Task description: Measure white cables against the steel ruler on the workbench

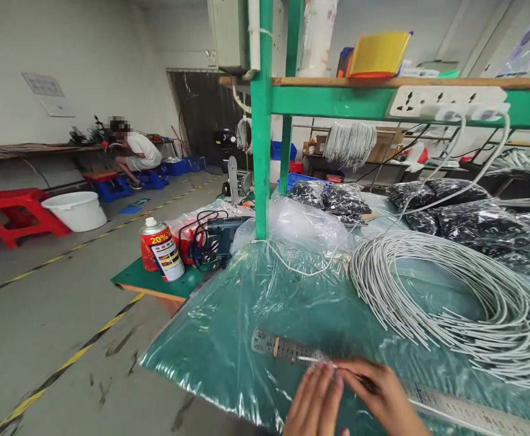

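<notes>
A metal ruler (469,410) lies on the green, plastic-covered table, and a tan band is wrapped round it near its left end. Along the ruler runs a thin white cable (308,359), its tip pointing left. My left hand (317,399) rests over the cable and ruler with its fingers pressed together. Beside it, touching its fingertips, my right hand (378,390) pinches the cable between thumb and fingers. Something dark shows under the right fingers, too hidden to name. Behind the hands lies a large coil of grey-white cables (383,290).
Bags of black parts (483,230) lie behind the coil. A green post (260,151) rises from the table, below a shelf with a power strip (446,102). A spray can (168,251) and a dark tool stand left. A seated person (141,148) is far left.
</notes>
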`<state>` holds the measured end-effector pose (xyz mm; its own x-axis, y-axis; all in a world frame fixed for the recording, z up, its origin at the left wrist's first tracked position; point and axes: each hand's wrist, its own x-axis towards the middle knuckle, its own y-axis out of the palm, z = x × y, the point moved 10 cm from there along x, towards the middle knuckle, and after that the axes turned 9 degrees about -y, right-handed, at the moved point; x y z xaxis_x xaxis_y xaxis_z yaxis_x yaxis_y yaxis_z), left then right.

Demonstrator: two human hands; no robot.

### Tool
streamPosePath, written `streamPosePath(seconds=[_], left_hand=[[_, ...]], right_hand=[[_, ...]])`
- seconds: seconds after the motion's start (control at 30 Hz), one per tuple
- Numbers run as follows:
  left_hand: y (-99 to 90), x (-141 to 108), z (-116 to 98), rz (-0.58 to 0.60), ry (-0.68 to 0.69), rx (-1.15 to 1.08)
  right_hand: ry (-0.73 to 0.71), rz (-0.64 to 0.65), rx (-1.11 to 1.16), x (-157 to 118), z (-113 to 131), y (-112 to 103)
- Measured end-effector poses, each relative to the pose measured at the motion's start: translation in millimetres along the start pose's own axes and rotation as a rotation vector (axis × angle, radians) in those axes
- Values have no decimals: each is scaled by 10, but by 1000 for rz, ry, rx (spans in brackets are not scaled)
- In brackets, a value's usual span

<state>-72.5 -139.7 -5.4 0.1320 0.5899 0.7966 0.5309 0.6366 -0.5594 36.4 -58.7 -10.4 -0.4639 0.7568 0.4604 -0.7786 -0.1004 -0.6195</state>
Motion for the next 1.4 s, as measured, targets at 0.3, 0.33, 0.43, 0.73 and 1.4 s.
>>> streamPosePath(seconds=[0.3,0.33,0.43,0.73,1.4], left_hand=[[25,-114,433,306,139,535],[37,-118,433,310,135,546],[65,-115,432,307,116,559],[3,-127,434,268,101,492],[47,-189,453,310,181,453]], right_hand=[[10,-64,27,256,20,585],[14,-51,24,252,9,588],[39,-19,30,259,-14,610],[64,16,26,255,-52,664],[83,23,-33,261,-17,679]])
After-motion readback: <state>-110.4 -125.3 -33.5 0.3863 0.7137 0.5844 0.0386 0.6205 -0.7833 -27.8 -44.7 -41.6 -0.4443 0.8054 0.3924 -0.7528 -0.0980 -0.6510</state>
